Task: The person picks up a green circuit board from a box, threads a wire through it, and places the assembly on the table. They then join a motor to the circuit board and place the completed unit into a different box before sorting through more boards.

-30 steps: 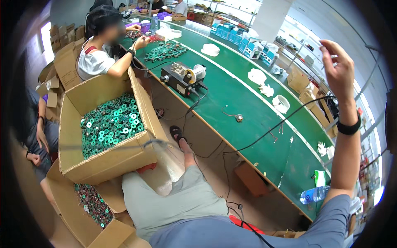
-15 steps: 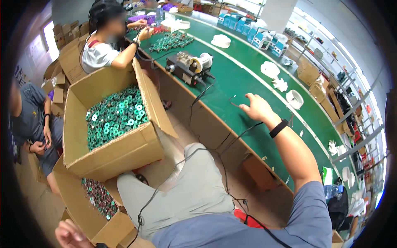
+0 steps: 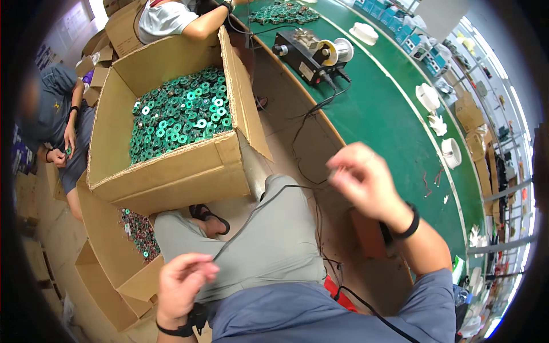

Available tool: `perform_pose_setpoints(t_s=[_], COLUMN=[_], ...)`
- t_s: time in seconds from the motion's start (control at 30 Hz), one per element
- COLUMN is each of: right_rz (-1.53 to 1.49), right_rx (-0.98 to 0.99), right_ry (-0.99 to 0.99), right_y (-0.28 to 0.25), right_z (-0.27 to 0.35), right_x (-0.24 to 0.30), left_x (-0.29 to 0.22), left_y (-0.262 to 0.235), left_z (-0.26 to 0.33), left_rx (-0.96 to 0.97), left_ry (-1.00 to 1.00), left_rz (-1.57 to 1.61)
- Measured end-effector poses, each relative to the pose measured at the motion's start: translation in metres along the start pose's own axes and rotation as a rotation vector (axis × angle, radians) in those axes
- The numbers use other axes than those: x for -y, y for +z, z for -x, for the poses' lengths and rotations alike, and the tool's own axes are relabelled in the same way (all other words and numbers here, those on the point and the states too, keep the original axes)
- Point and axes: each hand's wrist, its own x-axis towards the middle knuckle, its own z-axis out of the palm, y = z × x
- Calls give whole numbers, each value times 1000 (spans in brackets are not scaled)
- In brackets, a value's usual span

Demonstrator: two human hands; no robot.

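Observation:
My left hand (image 3: 184, 283) is raised over my left thigh, its fingers loosely bent with a gap between thumb and fingers. I see nothing held in it; a thin black cable (image 3: 246, 224) runs past its fingertips. Off the edge of the green bench (image 3: 377, 120), my right hand (image 3: 366, 182) hovers with thumb and fingertips pinched together. Motion blurs what they hold, if anything. To the left stands an open cardboard box (image 3: 171, 186) filled with small green ring-shaped parts (image 3: 183, 114).
A black soldering unit (image 3: 300, 54) with a wire spool (image 3: 337, 51) sits on the bench. Below the big box, another carton (image 3: 106, 251) holds small mixed parts (image 3: 140, 231). White round pieces (image 3: 450, 152) line the far strip. Co-workers sit at left (image 3: 57, 114) and beyond the box (image 3: 171, 20).
My right hand has drawn back from over the bench toward my lap, its fingers now pinched. My left hand has come up and rightward over my thigh. The view has tilted downward.

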Motion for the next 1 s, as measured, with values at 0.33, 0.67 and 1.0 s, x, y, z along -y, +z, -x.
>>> perform_pose_setpoints(t_s=[0.33,0.67,1.0], right_rz=[-523,-490,-572], right_rx=[391,304,317], right_ry=[-252,-221,-123], right_y=[101,98,92], right_z=[61,51,52], right_x=[19,-15,-13], left_x=[37,46,30], left_y=[92,87,74], left_z=[-67,-95,-104], left_rx=[345,152,120], left_ry=[-378,-400,-254], left_rz=[617,368,-133])
